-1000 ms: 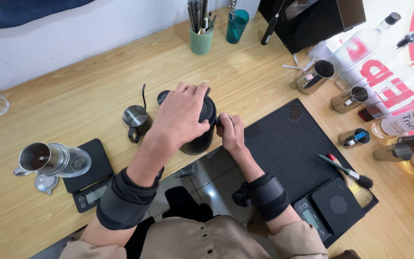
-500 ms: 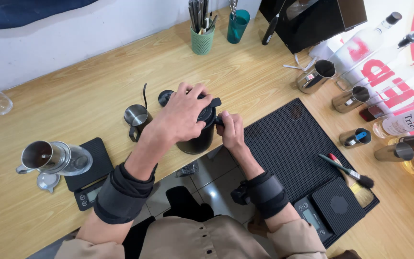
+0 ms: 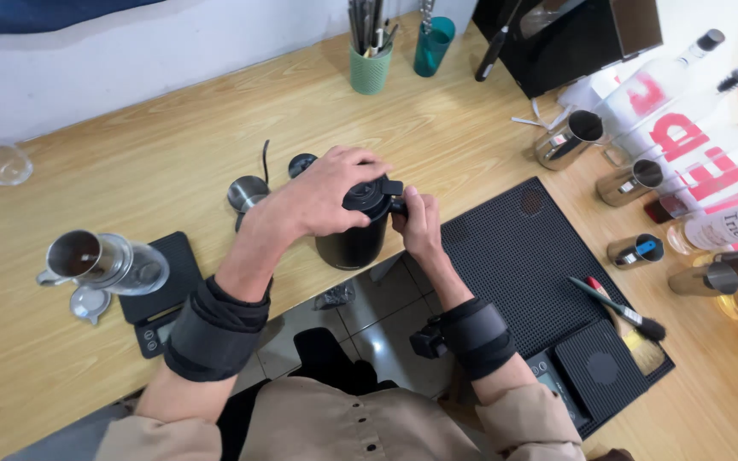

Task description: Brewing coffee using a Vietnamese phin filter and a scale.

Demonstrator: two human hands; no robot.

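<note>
A black hand coffee grinder (image 3: 354, 241) stands upright near the front edge of the wooden counter (image 3: 172, 154). My left hand (image 3: 322, 196) lies over its top and grips the lid. My right hand (image 3: 418, 224) holds the small black crank knob on the grinder's right side. Just behind the grinder lie a round metal cap (image 3: 246, 193) and a small black cap (image 3: 301, 163).
A black scale (image 3: 157, 290) with a glass server and metal dripper (image 3: 96, 260) is at the left. A black rubber mat (image 3: 527, 265) lies right, with a brush (image 3: 618, 309) and a second scale (image 3: 600, 369). Metal pitchers (image 3: 567, 138), bottles and tool cups line the back and right.
My left hand has shifted a little on the grinder's top and my right hand has moved with the crank knob. The grinder stays in the same spot.
</note>
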